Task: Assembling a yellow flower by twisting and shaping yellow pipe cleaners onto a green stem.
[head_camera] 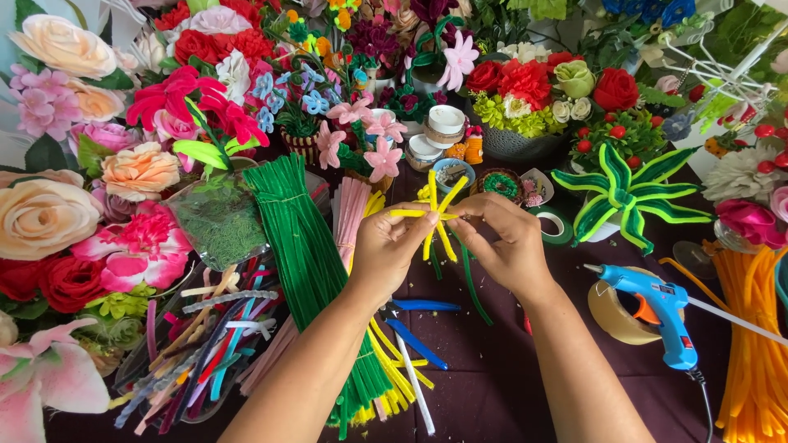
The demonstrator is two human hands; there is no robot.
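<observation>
Both hands meet above the middle of the worktop (492, 369). The left hand (392, 246) and the right hand (505, 242) each pinch a yellow pipe-cleaner flower (432, 215), its strands fanning out between the fingertips. A green pipe-cleaner bundle (308, 246) lies just left, blue pliers (414, 328) beneath the wrists, and a blue glue gun (657, 308) rests on a tape roll (616, 316) to the right.
</observation>
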